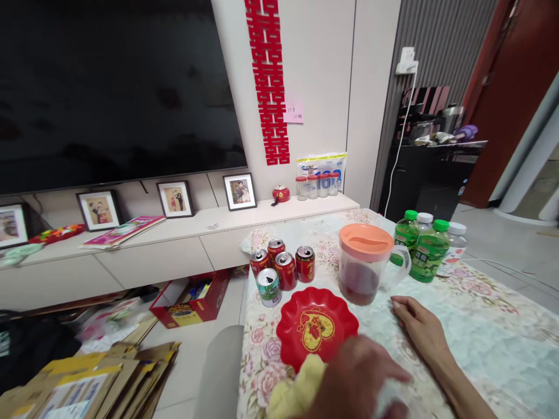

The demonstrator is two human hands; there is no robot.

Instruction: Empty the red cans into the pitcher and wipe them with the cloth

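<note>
My left hand (349, 378) is at the bottom middle, smeared by motion, gripping a bunched yellow cloth (297, 390). One finger points out to the right, and something pale shows below it that I cannot make out. The cloth overlaps the near rim of a red scalloped plate (286, 326) with a gold heart print. Lying on the tablecloth, my right hand (419, 326) is open and holds nothing. Just beyond it stands a clear plastic pitcher (360, 285) with an orange lid and dark liquid inside.
Several opened red cans (286, 272) and a green-white can (268, 288) stand left of the pitcher. Green-capped bottles (430, 253) and white-capped ones stand right. The floral-covered table (480, 326) meets a white TV cabinet (196, 233). Flattened cartons (96, 378) lie on the floor.
</note>
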